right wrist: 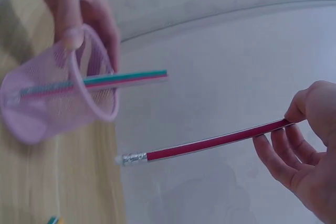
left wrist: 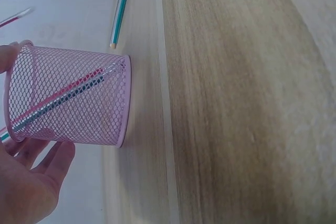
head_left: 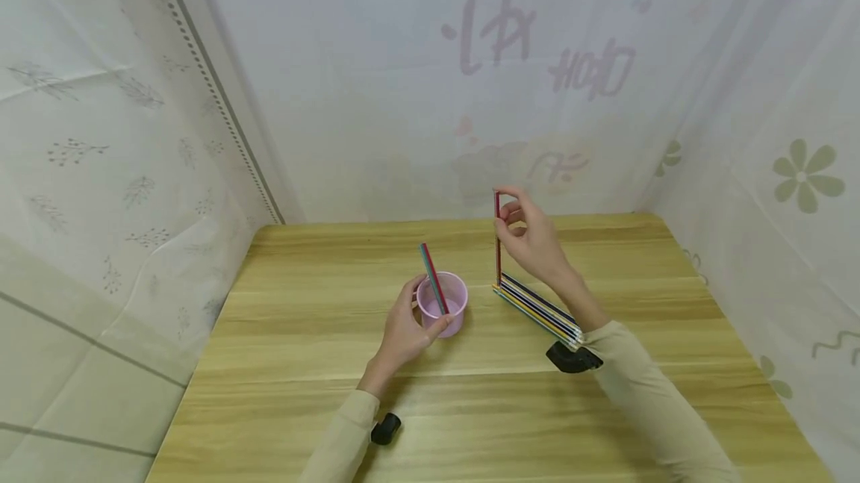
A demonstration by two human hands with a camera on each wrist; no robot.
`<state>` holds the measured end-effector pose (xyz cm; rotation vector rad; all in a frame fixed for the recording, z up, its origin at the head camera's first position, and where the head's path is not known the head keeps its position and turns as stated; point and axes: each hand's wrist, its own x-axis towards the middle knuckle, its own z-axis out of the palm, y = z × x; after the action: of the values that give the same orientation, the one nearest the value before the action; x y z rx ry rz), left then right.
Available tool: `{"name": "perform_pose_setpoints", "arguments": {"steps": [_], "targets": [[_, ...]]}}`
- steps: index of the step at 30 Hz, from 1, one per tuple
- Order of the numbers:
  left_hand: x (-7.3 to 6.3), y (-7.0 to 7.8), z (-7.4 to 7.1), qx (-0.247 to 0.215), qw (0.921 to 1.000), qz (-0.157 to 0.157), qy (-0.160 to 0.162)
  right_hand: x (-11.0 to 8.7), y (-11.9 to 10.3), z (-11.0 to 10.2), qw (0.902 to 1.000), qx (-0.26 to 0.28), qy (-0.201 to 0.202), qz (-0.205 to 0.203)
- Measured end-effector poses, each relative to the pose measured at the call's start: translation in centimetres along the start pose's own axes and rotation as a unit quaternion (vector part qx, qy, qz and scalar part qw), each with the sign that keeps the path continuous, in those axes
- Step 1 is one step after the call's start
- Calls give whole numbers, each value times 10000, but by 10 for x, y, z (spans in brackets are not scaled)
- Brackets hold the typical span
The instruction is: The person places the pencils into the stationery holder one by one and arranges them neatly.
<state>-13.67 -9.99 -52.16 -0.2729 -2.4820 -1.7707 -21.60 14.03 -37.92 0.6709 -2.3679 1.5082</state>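
Note:
My left hand (head_left: 402, 332) grips a pink mesh pencil cup (head_left: 440, 325) near its rim, thumb on the near side. Two pencils (head_left: 432, 272), one red and one teal, lean inside it, as the left wrist view shows through the mesh. Right of the cup, my right hand (head_left: 535, 245) pinches a red pencil (right wrist: 210, 142) by its upper end. This pencil hangs upright, its silver ferrule and eraser (right wrist: 131, 159) pointing down. Just below it, a row of pencils (head_left: 537, 309) lies side by side on the table, in black, yellow, teal and white.
The wood-grain table (head_left: 282, 363) ends at a pale printed curtain (head_left: 376, 132) behind, with more curtains at both sides. Black wrist cameras (head_left: 386, 429) sit at both sleeves; the right one is close to the near ends of the lying pencils.

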Motion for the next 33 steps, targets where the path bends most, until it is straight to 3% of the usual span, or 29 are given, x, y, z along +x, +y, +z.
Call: {"name": "perform_pose_setpoints", "arguments": {"steps": [4, 8, 18, 21, 28, 33], "targets": [[1, 0, 0, -42, 10000, -10, 16, 7, -15, 11, 9976, 597, 337, -90], [2, -1, 0, -9, 10000, -2, 43, 11, -23, 25, 9956, 778, 480, -186], [1, -3, 0, 93, 9999, -43, 44, 6, -44, 52, 9938, 978, 191, -500], [2, -4, 0, 71, 9999, -100, -10, 2, -38, 61, 9943, 989, 78, -399], [2, -4, 1, 7, 10000, 63, -16, -3, 13, 90, 9958, 901, -118, -147], [1, -4, -1, 23, 9999, 81, -98, -10, 19, 100, 9971, 715, -252, -81]]}}
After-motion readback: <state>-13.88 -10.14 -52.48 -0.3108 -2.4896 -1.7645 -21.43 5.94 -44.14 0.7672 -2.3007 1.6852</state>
